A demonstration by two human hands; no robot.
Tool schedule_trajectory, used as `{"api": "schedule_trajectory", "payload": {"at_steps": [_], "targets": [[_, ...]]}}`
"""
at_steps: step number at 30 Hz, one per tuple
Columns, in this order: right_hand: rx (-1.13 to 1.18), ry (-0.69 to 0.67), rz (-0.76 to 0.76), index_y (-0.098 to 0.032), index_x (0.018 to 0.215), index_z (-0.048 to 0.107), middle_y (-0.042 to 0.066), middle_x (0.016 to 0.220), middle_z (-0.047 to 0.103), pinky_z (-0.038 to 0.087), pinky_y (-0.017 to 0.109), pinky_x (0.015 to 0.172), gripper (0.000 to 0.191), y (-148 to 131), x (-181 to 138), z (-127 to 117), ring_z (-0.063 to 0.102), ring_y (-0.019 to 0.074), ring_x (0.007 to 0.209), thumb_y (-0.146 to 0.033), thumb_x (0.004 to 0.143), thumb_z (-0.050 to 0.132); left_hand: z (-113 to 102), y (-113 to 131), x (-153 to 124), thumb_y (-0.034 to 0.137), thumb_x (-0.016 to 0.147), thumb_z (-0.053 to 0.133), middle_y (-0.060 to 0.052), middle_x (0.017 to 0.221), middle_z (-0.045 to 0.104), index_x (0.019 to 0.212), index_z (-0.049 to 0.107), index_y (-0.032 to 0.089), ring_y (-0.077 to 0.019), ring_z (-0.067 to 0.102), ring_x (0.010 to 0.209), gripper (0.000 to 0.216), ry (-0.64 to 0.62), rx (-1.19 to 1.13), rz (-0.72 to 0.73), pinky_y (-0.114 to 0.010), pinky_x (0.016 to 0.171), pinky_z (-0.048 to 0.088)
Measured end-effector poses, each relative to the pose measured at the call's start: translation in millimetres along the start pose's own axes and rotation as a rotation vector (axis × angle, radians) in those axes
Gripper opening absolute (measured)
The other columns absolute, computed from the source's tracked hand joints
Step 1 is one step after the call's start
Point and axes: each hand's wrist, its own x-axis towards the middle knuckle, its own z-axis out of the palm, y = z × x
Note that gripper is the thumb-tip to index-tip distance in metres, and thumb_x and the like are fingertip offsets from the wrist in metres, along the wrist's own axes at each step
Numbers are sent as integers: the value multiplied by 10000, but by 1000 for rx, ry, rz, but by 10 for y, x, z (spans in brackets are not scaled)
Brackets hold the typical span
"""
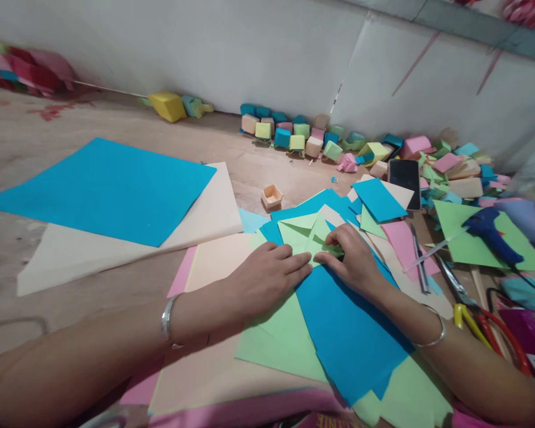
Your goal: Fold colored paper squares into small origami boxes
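A light green folded paper [301, 233] lies on top of a pile of coloured sheets, its creases meeting near the middle. My left hand [267, 274] rests flat with fingers extended, the fingertips touching the paper's lower left edge. At the right edge, my right hand [352, 260] pinches the green paper between thumb and fingers. Under both hands spread blue sheets [343, 327] and larger green sheets [276, 351]. A small peach paper box [272, 197], open at the top, stands just beyond the pile.
A big blue sheet [102, 190] covers a cream one [40, 267] at left. Small paper boxes [282, 138] line the wall. To the right are a phone [403, 181], a cutter knife [419, 261], scissors [455, 282], a blue glue gun [494, 232] and a purple power strip [528, 339].
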Motion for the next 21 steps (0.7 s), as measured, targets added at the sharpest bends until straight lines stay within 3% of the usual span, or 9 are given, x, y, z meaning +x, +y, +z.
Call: {"api": "schedule_trajectory", "payload": {"at_steps": [6,11,21], "targets": [[-41,-81,17,-219,794,465,36,811,525,396,308,645,291,116,30,-79,504,207,775,-386,781,704,7,1,-10,217,920,503,-52,1352,545,1305,501,203,-208,521,881,385,17,-11,6,-346,655,347],[-34,-192,142,-213,757,493,13,796,545,374,277,597,304,242,49,-233,515,180,732,-379,728,746,11,7,2,326,938,501,-51,1305,576,1252,543,225,-208,524,896,332,31,-30,-22,-338,672,342],[184,-330,194,-199,733,537,-17,716,539,374,249,579,104,320,111,-347,496,134,646,-223,763,634,-36,58,31,451,947,448,-75,1224,595,1231,538,214,-221,511,940,381,-4,-100,-58,-346,714,331]]}}
